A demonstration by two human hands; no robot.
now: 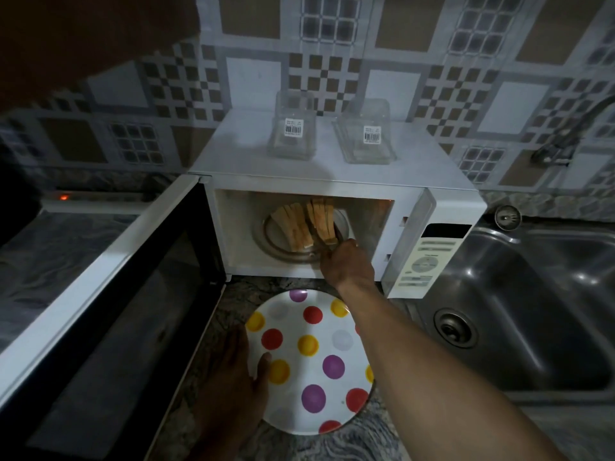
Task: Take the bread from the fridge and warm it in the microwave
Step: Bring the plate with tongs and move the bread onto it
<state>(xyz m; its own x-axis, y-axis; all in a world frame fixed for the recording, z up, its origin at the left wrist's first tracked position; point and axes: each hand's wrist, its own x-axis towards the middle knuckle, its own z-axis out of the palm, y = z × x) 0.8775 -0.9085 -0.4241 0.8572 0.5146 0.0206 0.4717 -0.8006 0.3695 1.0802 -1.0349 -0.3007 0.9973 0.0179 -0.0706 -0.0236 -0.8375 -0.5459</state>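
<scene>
The white microwave [332, 181] stands on the counter with its door [109, 294] swung wide open to the left. Inside, several slices of bread [306, 222] lie on the glass turntable [283, 241]. My right hand [346, 264] reaches into the cavity, its fingers closed at the near end of the bread slices. Below the microwave a white plate with coloured dots [312, 357] rests on the counter. My left hand [233, 374] lies flat on the plate's left rim, thumb on the plate.
Two clear plastic containers [293, 134] [366, 136] sit on top of the microwave. A steel sink [532, 311] with a drain lies to the right, a tap [565, 134] behind it. The tiled wall is close behind. A small orange light [64, 196] glows at far left.
</scene>
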